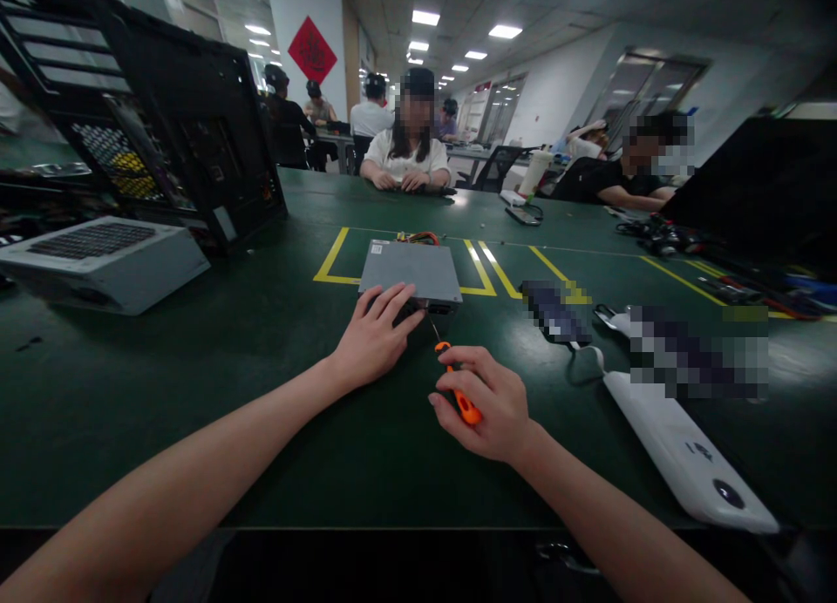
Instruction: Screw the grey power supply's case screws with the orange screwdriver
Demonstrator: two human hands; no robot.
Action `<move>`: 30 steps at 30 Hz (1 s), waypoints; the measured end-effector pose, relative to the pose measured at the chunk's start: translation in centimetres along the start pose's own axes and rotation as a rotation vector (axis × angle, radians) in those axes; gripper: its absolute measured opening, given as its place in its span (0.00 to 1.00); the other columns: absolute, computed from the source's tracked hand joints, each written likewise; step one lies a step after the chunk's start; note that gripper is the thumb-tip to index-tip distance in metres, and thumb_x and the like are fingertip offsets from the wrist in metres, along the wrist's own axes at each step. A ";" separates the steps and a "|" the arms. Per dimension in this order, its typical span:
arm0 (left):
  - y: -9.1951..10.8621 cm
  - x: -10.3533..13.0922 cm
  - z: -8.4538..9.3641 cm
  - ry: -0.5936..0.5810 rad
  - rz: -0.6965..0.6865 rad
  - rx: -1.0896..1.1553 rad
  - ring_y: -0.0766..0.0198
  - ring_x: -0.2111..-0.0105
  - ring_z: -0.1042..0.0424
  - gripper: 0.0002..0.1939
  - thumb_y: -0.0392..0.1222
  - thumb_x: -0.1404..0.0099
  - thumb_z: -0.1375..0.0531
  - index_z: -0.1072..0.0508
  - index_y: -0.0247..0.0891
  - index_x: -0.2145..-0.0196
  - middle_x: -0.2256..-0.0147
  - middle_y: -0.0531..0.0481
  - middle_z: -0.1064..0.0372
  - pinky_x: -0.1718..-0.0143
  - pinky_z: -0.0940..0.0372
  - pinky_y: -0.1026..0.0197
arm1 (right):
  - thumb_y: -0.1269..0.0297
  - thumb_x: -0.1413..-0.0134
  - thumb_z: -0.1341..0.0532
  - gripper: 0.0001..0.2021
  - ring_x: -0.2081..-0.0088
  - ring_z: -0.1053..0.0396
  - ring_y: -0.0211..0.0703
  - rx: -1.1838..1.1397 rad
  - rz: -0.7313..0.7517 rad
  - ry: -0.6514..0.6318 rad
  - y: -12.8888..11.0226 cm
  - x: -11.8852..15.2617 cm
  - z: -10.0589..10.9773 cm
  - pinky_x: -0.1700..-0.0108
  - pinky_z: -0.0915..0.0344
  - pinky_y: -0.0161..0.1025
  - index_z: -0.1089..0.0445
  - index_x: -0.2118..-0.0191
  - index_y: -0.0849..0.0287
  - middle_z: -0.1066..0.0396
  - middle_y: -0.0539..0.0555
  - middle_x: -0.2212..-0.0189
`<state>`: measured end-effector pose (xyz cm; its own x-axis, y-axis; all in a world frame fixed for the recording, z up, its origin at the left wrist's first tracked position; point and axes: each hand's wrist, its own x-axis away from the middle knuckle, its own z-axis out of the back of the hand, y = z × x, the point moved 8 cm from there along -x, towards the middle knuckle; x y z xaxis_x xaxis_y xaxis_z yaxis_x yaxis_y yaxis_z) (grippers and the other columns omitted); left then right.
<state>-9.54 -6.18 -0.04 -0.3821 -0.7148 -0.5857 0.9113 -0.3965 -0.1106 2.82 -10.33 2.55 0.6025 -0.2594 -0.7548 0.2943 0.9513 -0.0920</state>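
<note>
A grey metal computer power supply (418, 267) lies on the green table in front of me, its coloured wires (422, 237) coming out at the far side. My left hand (376, 342) rests on its near edge, fingers stretched out and apart against the casing. In my right hand (487, 398) is an orange-handled screwdriver (467, 407), held between thumb and fingers. Its thin shaft points up and away, with the tip at the near face of the power supply, by the left fingers. Whether the tip touches a screw is too small to tell.
An open black computer case (196, 124) stands at the left, behind another power supply (131, 272). Yellow tape marks the table. To the right lie a phone (555, 311), a white device (693, 455) and cables (660, 237). A person (409, 150) sits opposite.
</note>
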 end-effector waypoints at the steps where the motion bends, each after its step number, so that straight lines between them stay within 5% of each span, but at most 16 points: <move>1: 0.0 0.0 0.0 0.005 0.000 0.003 0.50 0.40 0.52 0.22 0.31 0.41 0.46 0.34 0.38 0.49 0.41 0.38 0.50 0.43 0.54 0.43 | 0.66 0.50 0.41 0.03 0.68 0.33 0.40 0.034 0.015 -0.012 -0.2 -0.1 -0.1 0.69 0.35 0.38 0.36 0.69 0.58 0.33 0.56 0.65; 6: 0.0 0.0 0.1 0.014 -0.003 0.009 0.50 0.40 0.51 0.21 0.31 0.40 0.47 0.34 0.38 0.48 0.41 0.38 0.50 0.43 0.53 0.43 | 0.65 0.48 0.42 0.08 0.64 0.31 0.41 -0.042 -0.020 -0.038 0.0 -0.2 -0.3 0.69 0.33 0.35 0.37 0.61 0.61 0.31 0.58 0.64; 11: 0.0 -0.1 0.1 0.015 0.002 0.016 0.50 0.40 0.51 0.21 0.31 0.41 0.47 0.34 0.38 0.49 0.41 0.38 0.49 0.43 0.53 0.43 | 0.69 0.51 0.40 0.03 0.67 0.31 0.40 0.008 0.014 -0.005 -0.2 -0.2 -0.1 0.67 0.33 0.37 0.36 0.68 0.58 0.31 0.56 0.65; 16: 0.0 -0.1 0.1 0.026 0.000 0.024 0.49 0.41 0.51 0.22 0.31 0.41 0.47 0.34 0.39 0.49 0.41 0.38 0.48 0.43 0.52 0.42 | 0.68 0.49 0.42 0.08 0.64 0.31 0.40 -0.062 -0.028 0.011 0.3 -0.2 0.0 0.67 0.32 0.36 0.39 0.61 0.59 0.31 0.56 0.65; 30: -0.1 0.0 0.0 0.019 0.003 0.010 0.50 0.40 0.51 0.22 0.32 0.41 0.46 0.34 0.40 0.48 0.41 0.39 0.48 0.43 0.53 0.43 | 0.72 0.50 0.42 0.02 0.69 0.30 0.39 -0.050 0.011 0.018 0.1 -0.3 0.1 0.67 0.32 0.37 0.34 0.69 0.60 0.28 0.55 0.69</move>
<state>-9.65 -6.08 -0.04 -0.3762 -0.7048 -0.6014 0.9109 -0.4002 -0.1007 2.76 -10.20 2.83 0.5916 -0.2461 -0.7677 0.2502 0.9613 -0.1153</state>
